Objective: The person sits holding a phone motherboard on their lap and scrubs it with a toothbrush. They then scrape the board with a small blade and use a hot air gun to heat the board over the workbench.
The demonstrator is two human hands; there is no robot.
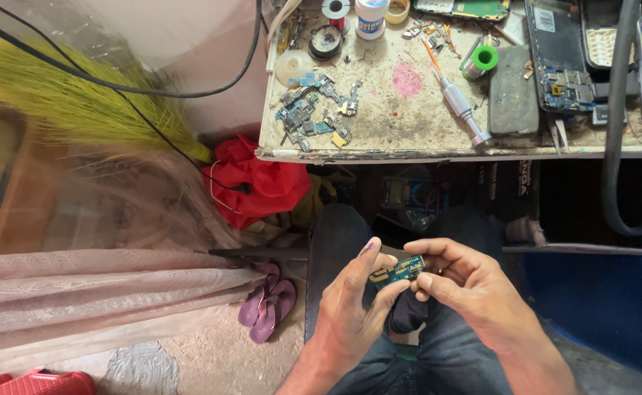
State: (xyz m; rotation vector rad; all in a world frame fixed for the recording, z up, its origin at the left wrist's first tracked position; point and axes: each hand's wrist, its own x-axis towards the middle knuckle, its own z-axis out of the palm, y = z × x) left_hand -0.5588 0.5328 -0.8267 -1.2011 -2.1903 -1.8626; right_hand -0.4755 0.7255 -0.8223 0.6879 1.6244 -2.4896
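Over the lap, below the bench's front edge (409,155), the small circuit board (396,270) lies crosswise, pinched at its ends by left hand (354,307) and right hand (467,289) fingers.

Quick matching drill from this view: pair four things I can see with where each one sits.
Things:
1. small circuit board
2. pile of circuit boards
3. purple sandals
4. red cloth

Places:
A. on the floor, left of the person's knee
B. under the left end of the workbench
C. between the fingers of the left hand and right hand
D. on the left part of the workbench top

Pairs: 1-C, 2-D, 3-A, 4-B
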